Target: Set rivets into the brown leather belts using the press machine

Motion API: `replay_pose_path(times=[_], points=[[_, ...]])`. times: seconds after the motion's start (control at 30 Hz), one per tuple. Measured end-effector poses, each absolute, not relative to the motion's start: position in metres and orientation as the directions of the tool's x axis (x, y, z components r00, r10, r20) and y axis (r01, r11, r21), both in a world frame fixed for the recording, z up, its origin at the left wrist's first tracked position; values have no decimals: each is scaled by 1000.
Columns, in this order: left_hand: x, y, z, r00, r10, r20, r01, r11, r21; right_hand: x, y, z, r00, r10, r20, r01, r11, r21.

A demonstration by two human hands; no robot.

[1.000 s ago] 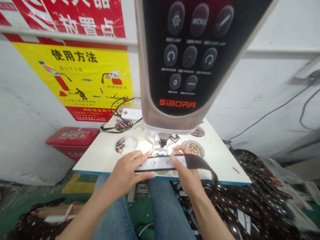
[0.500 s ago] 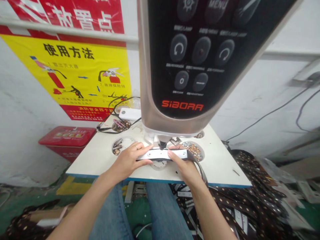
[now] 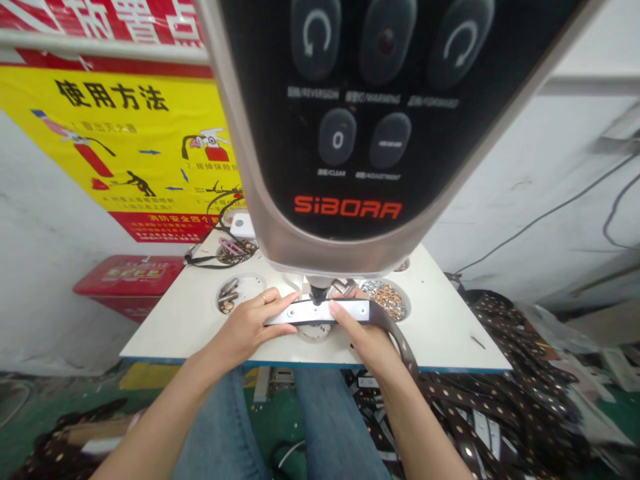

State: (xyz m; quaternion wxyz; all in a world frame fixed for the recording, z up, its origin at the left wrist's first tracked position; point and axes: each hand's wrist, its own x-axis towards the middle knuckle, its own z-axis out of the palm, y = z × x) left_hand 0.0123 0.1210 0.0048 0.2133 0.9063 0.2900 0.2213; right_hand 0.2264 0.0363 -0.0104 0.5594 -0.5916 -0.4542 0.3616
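A silver-faced belt strap (image 3: pixel 320 311) with small holes lies flat across the white table, directly under the steel punch of a SIBORA riveting machine (image 3: pixel 316 292). My left hand (image 3: pixel 250 327), with a ring on one finger, pinches the strap's left end. My right hand (image 3: pixel 360 333) presses on its right part, with the fingertips on the silver face. Beyond that hand, the dark brown dotted tail of the strap (image 3: pixel 397 340) curves down over the table edge. The punch appears to stand just above the strap; the gap is hard to judge.
Round wells in the white table (image 3: pixel 170 337) hold metal fittings (image 3: pixel 385 299) and rivets (image 3: pixel 233 295). A black cable loops at the back left. A heap of dotted brown straps (image 3: pixel 475 420) lies on the floor at right, and my jeans show below the table.
Both hands have moved the strap up the table and under the punch. Its brown tail now hangs closer to my right wrist. The view has tilted nearer the machine's panel.
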Motion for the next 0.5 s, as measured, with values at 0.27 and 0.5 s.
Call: replay_pose_path(times=[0.27,0.5], points=[[17,107,15,668,658,349,408,-715,568,198,42,-11,435,901,10,-203,108,-973],[19,92,34,640,749,170,300,-447,843,219,22,1,480,857,185,14,204,-979]])
